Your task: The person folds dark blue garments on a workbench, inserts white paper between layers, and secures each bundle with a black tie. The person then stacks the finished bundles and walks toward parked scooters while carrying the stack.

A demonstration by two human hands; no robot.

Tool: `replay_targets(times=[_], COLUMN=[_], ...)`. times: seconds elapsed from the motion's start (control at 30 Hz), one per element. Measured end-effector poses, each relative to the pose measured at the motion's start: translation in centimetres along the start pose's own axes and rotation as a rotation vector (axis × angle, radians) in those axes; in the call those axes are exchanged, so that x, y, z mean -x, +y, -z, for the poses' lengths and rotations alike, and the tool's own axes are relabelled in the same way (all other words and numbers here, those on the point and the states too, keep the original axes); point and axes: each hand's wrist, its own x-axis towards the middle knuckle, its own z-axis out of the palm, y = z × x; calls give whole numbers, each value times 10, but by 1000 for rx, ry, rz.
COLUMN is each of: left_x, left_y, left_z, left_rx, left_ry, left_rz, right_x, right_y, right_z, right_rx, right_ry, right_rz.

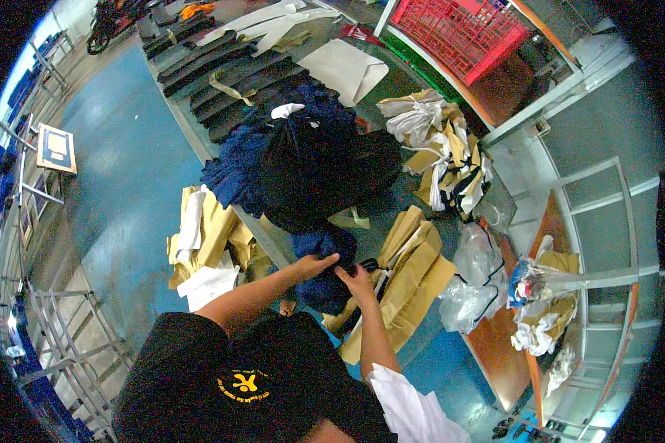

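Observation:
Both my hands are on a bundle of dark navy cloth (323, 290) at the near edge of the table. My left hand (316, 266) reaches in from the left, its fingers closed on the cloth and partly hidden by it. Just to the right, my right hand (357, 283) grips the same cloth with bent fingers. A small black object (368, 264) shows beside the right fingers; its kind is unclear. Beyond my hands lies a large black mass (303, 177), too dark to make out, with gathered blue cloth (236, 166) along its left side.
Brown paper bundles (414, 269) lie right of my hands, with more brown and white paper (207, 229) on the left. Clear plastic bags (474, 277) sit farther right. Dark folded stacks (236, 88) line the far table, and a red crate (462, 37) stands behind.

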Motion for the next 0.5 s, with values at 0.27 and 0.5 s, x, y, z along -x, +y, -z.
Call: replay_targets(times=[0.27, 0.5], left_x=[104, 143], left_y=[125, 292], left_z=[59, 150], left_rx=[366, -34], left_ry=[-136, 79], left_rz=[-241, -672], right_x=[63, 69], right_y=[-151, -158], right_z=[32, 84], right_rx=[-764, -683], right_ry=[-146, -35], right_rz=[159, 252])
